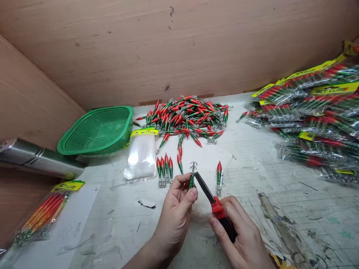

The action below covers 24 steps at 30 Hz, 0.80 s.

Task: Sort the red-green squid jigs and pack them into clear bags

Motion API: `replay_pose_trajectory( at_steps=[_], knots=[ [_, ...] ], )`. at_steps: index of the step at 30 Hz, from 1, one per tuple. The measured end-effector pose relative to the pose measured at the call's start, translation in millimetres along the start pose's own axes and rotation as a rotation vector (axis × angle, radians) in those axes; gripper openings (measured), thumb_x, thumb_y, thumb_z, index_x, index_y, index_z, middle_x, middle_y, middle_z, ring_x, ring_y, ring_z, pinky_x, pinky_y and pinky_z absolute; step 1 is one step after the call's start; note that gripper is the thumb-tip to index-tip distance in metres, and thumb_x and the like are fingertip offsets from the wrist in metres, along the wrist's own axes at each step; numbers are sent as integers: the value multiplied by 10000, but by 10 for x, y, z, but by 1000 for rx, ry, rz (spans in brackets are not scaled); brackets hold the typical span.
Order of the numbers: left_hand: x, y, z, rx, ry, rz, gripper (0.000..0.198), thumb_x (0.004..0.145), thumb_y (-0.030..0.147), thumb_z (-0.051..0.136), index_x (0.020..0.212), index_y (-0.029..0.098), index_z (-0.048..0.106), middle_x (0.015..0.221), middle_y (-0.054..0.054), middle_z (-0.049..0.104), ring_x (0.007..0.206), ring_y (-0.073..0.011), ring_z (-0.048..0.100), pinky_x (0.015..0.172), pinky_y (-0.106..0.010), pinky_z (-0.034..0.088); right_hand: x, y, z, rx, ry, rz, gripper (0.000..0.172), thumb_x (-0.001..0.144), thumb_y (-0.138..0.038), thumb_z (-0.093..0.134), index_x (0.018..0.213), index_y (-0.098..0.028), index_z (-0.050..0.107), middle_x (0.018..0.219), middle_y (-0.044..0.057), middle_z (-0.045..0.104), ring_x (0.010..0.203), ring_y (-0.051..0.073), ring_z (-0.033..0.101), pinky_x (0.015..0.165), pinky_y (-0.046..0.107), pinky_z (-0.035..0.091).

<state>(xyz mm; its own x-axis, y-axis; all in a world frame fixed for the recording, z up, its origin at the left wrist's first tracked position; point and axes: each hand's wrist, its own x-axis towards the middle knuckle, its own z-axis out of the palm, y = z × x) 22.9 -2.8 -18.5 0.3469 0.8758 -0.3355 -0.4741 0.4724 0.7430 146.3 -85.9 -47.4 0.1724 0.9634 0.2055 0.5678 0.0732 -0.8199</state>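
Observation:
My left hand (176, 207) pinches a green-and-black squid jig (192, 181), its crown of hooks pointing up and its other end hidden in my fingers. In my right hand (241, 231) is a utility knife (217, 207) with a red-and-black handle. Its dark blade is beside the jig, with the tip close to the base of the hooks; whether they touch, I cannot tell. Several red-and-green jigs (166, 167) stand in a short row left of my hands. One single jig (219, 175) lies to the right, on a bit of clear plastic.
A heap of jigs (190, 114) lies against the back wooden panel. Clear bags (141, 155) with yellow headers rest by a green basket (95, 145). Filled packs (303, 104) are piled at right. A metal cylinder (42, 160) and a pack of orange-red jigs (47, 211) are at left.

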Motion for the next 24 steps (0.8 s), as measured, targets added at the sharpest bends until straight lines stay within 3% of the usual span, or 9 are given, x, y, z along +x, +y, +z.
replay_pose_trajectory(
  at_steps=[5,11,19,24],
  knots=[
    [-9,-30,-41,58,-24,82,243,769,238,730,986,233,621,926,5,653,864,-97,573,837,-218,434,10,-33,31,37,3,7,101,931,-250,473,837,-217,483,832,26,502,775,164,542,666,257,479],
    [-17,-48,-49,146,-55,143,227,816,256,681,1023,255,587,849,15,638,1025,-148,577,925,-274,412,12,-5,33,35,-17,-71,64,925,-199,478,863,-218,475,854,29,507,799,161,540,665,238,476],
    [-16,-83,-76,209,-64,166,216,853,259,630,1053,242,551,1058,-29,660,1048,-166,569,979,-335,384,25,-26,68,57,11,-72,51,916,-196,486,871,-218,496,855,28,517,782,160,554,669,235,480],
    [-22,-137,-78,210,-63,199,204,867,244,613,1061,259,553,1054,-9,658,1034,-144,571,926,-278,409,29,-29,81,81,-5,-77,79,915,-174,480,848,-215,471,824,23,513,764,155,548,663,231,481]
  ],
)
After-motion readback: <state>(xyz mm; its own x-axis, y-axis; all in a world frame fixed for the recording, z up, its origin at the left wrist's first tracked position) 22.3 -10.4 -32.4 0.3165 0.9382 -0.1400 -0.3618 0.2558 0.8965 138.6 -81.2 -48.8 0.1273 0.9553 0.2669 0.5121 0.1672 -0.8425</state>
